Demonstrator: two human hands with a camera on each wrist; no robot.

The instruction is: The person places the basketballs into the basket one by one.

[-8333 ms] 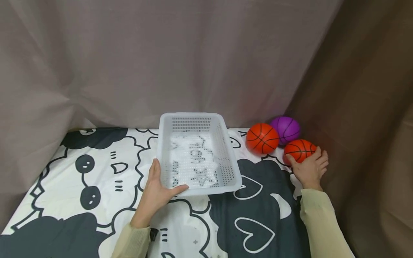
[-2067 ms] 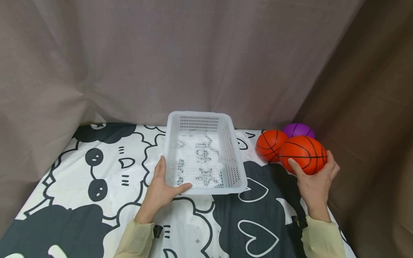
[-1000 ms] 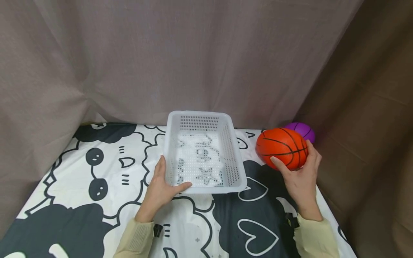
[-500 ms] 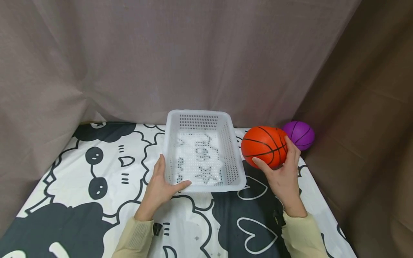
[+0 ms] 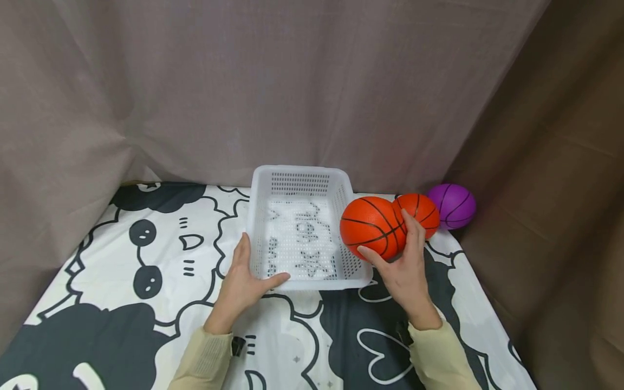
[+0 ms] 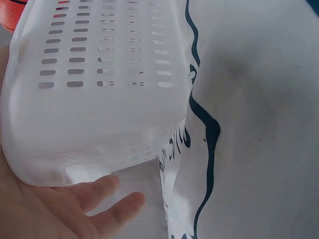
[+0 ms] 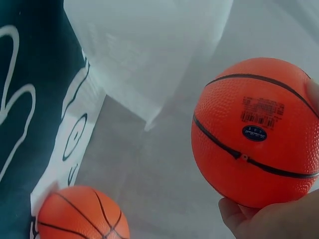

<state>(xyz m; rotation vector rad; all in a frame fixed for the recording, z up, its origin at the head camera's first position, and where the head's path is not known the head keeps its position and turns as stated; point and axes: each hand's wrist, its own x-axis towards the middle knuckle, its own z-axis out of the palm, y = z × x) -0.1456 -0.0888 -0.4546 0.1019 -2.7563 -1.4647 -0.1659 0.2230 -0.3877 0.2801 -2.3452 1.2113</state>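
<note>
Behind the printed cloth (image 5: 97,254) hangs a brown curtain (image 5: 292,92); right hand (image 5: 405,277) grips an orange ball (image 5: 370,227), left hand (image 5: 240,290), widely spread, touches the basket (image 5: 312,284).

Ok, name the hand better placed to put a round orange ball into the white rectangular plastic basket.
Probably the right hand: it grips one ball right by the basket, while the left hand touches its near-left corner.
</note>
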